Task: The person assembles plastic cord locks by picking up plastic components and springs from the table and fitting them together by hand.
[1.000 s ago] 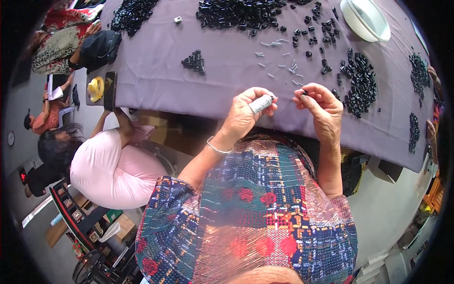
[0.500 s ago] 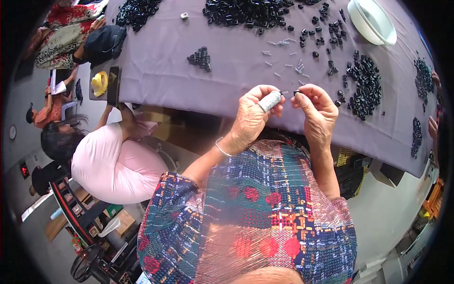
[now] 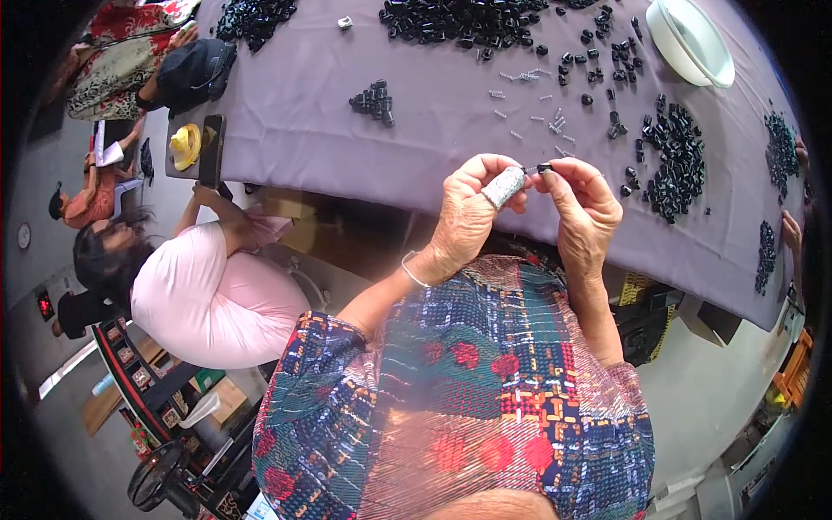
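Note:
My two hands meet just above the table's near edge. My left hand (image 3: 464, 208), its thumb in a pale speckled wrap (image 3: 503, 187), pinches a small part mostly hidden by the fingertips. A thin metal spring (image 3: 531, 170) sticks out from it toward the right. With thumb and forefinger, my right hand (image 3: 582, 208) pinches a small black plastic cap (image 3: 544, 167) at the spring's far end. Cap and spring appear to touch; whether the spring is inside the cap is too small to tell. Loose springs (image 3: 556, 121) lie on the purple-grey tablecloth (image 3: 295, 113) just beyond my hands.
Black plastic parts form a pile at right (image 3: 672, 160), a big heap at the far side (image 3: 459, 19) and a small cluster (image 3: 373, 103). A white basin (image 3: 691, 42) stands far right. At left, a person in pink (image 3: 212, 295) sits by a phone (image 3: 211, 151) and yellow object (image 3: 185, 146).
My hands have drawn closer together, bringing the black cap up against the spring's end. The whole view has shifted slightly.

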A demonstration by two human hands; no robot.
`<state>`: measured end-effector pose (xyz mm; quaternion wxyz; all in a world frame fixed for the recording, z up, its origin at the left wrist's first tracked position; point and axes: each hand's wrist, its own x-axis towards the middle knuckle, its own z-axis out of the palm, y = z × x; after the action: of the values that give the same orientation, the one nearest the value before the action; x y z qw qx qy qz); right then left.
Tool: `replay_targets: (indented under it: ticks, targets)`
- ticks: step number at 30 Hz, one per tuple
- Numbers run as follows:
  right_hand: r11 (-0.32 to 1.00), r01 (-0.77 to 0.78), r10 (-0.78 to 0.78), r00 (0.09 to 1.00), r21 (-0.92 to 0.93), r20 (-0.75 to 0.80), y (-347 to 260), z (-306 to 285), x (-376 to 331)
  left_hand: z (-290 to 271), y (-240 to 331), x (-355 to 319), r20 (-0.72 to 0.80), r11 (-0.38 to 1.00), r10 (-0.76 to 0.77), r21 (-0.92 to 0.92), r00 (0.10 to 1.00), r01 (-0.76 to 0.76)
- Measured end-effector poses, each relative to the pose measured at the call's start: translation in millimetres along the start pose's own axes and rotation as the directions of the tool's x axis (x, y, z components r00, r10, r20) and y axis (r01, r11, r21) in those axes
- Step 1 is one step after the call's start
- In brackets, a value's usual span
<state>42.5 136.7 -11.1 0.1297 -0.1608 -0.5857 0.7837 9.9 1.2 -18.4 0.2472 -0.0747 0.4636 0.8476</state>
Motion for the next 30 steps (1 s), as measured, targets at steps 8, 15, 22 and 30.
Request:
replay_targets:
  ticks: [8, 15, 22, 30]
  targets:
    - [0.996, -0.046, 0.05, 0.997, -0.08, 0.05, -2, -3, -2, 3, 5, -4, 0.01, 0.992, 0.016, 0.123, 1.0, -0.017]
    - [0.99, -0.065, 0.077, 0.993, -0.128, 0.092, -8, -5, -1, 1, 10, -3, 0.04, 0.978, 0.028, 0.204, 0.999, -0.035]
    - [0.978, -0.054, 0.086, 0.984, -0.2, 0.157, -10, -13, 3, -3, 7, 0, 0.09, 0.986, 0.014, 0.167, 0.996, -0.029]
    - [0.955, -0.043, 0.121, 0.96, -0.292, 0.253, -12, -22, 11, -10, 5, 3, 0.103, 0.981, -0.059, 0.189, 0.993, 0.039]
